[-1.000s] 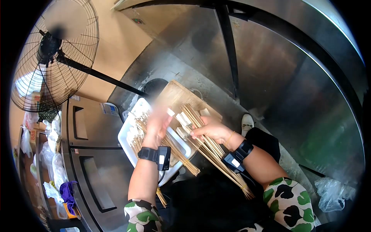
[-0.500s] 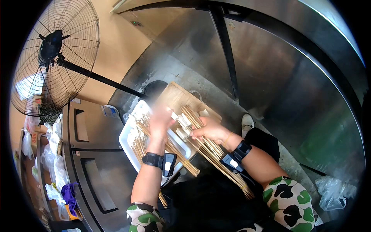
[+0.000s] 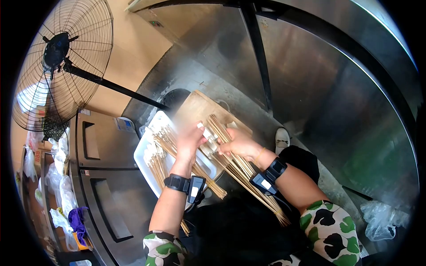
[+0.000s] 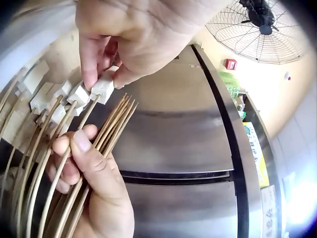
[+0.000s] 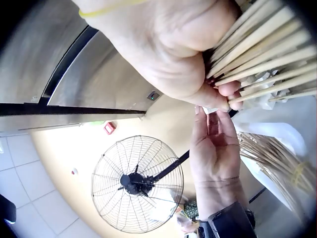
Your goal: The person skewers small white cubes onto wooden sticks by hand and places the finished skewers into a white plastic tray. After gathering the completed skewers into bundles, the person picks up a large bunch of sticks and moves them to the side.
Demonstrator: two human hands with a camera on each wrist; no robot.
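Note:
My right hand point(image 3: 244, 146) grips a fan of bamboo skewers point(image 3: 259, 195). In the left wrist view its thumb and finger pinch one skewer point(image 4: 58, 173), whose upper end meets a white block point(image 4: 104, 88). The left hand point(image 3: 188, 142) pinches that block between thumb and fingers, just above the right hand. Several more skewers point(image 4: 32, 178) from the right hand have white blocks point(image 4: 44, 94) at their ends, while a bunch of bare skewer tips point(image 4: 116, 121) sticks up beside the thumb. The far side of the left fingers is hidden in the head view.
A white tray point(image 3: 141, 153) holds bundled skewers point(image 3: 156, 166) with white pieces at their ends. Beside it lies a wooden board point(image 3: 199, 104). Around are a standing fan point(image 3: 57, 48), steel doors point(image 3: 310, 88), a steel cabinet point(image 3: 106, 199), a shoe point(image 3: 282, 139) and a plastic bag point(image 3: 381, 219).
My left hand has come slightly right, closer to the right hand, with the white block in its fingers. The right hand keeps its hold on the skewers and has barely moved.

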